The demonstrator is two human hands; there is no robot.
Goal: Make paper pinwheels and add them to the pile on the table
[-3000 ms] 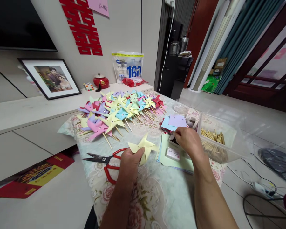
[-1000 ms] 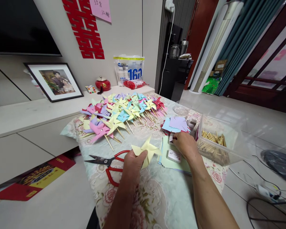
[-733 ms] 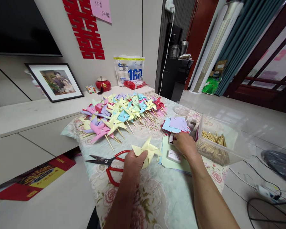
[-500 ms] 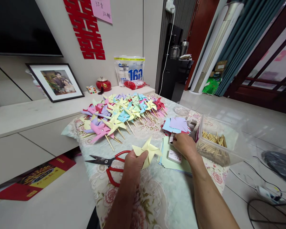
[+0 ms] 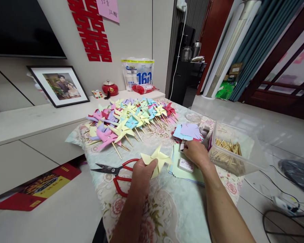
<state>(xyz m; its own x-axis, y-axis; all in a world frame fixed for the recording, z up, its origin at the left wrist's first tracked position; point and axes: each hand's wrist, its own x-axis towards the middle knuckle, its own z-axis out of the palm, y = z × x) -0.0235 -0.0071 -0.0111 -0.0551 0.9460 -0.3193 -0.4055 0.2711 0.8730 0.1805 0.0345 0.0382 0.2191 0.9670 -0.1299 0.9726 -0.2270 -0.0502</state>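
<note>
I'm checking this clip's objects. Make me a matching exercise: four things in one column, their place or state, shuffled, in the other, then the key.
Things
1. Scissors
2. Wooden sticks
3. Pale yellow pinwheel
4. White printed box

Place or state
A. Gripped by the left hand
B. On pale green paper
C. Blades apart, lying on the tablecloth
D. Inside the clear plastic bin

Right pairs
1-C, 2-D, 3-A, 4-B
</note>
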